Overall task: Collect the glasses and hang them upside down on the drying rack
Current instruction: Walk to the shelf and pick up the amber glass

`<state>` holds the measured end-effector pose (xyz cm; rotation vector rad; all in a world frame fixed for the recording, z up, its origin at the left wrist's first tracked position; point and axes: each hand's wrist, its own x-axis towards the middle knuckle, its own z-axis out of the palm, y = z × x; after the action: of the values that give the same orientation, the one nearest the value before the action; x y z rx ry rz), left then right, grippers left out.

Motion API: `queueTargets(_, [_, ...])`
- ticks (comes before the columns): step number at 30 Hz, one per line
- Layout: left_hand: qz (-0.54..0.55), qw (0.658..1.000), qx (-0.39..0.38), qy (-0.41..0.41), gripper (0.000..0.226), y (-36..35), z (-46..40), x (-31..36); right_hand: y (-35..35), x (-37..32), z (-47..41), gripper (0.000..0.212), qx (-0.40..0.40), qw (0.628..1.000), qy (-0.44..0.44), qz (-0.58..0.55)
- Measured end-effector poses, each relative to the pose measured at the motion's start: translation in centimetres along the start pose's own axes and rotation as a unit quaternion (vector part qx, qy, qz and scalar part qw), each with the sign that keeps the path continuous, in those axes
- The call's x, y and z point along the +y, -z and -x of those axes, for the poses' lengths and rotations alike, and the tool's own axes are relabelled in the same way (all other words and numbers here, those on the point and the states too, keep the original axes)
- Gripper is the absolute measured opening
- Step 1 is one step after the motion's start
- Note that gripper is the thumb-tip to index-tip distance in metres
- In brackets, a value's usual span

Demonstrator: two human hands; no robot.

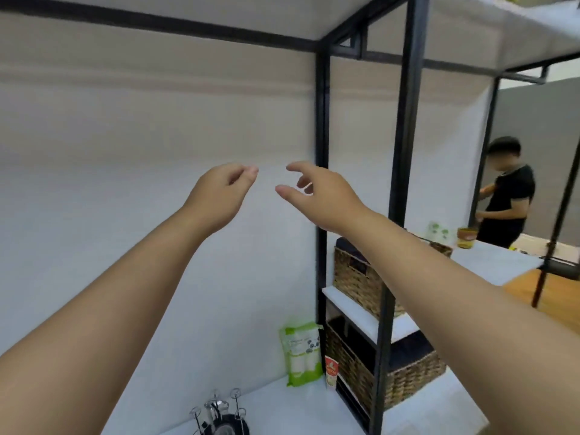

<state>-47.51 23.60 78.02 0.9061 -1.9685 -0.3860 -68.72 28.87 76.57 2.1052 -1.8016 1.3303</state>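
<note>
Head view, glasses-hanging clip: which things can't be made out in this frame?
- Drying rack: base cut off by the bottom edge; only the prong tops show.
- Glasses: none in view, whereabouts unknown.
- Left hand and right hand: raised and empty; nothing shows what they reach for.
- Green packet and small red pouch: print too small and blurred.

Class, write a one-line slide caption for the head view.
Both empty hands, left and right, raised above the bare drying rack.
</note>
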Motion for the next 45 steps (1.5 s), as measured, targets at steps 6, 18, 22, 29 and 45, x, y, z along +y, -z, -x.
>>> queueTargets(6, [0.065,0.996,-0.032,-0.043,0.059,-2.5,1.5,4.3,6.4,-1.2,5.6,0.059,0.054,0.996,-0.071,0.002])
queueTargets(18, [0.217,0.956,-0.188,-0.063,0.043,-15.0,7.9,11.5,14.5,3.3,21.6,0.044,0.181,0.948,-0.261,-0.025])
queueTargets(22, [0.250,0.937,-0.235,-0.066,0.037,-21.3,9.5,14.4,17.8,6.3,25.9,0.028,0.214,0.929,-0.300,-0.015])
queueTargets(29, [0.275,0.922,-0.266,-0.063,0.046,-33.5,9.4,19.9,23.6,14.2,30.2,0.041,0.215,0.913,-0.346,0.013])
queueTargets(45, [0.238,0.936,-0.255,-0.046,0.035,-57.2,-0.9,26.9,35.7,38.5,27.3,0.044,0.190,0.913,-0.360,0.023])
